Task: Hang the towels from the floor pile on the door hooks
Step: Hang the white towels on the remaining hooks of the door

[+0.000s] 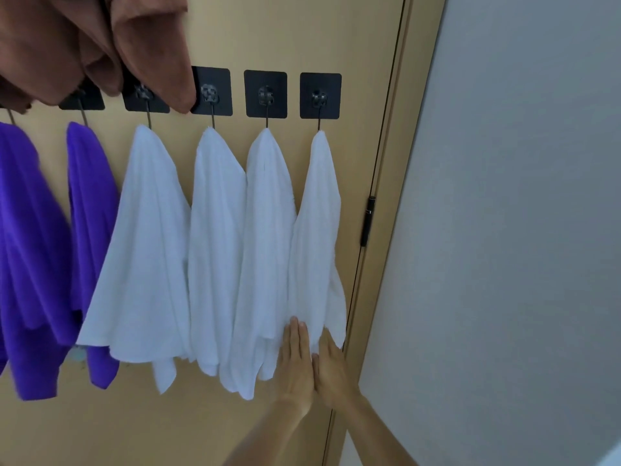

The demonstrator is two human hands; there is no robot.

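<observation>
Four white towels (pixel 215 237) are hung from black hooks (pixel 320 95) near the door's (pixel 363 136) hinge edge. The rightmost towel's (pixel 316 230) lower hem is pressed flat by the left hand (pixel 295 361) and right hand (pixel 332 371) — fingers straight, nothing gripped — purple towels (pixel 37 247) alongside.

A plain grey wall (pixel 504 196) is being lit evenly beside the tan frame (pixel 396 163) carrying a black hinge (pixel 368 220).
</observation>
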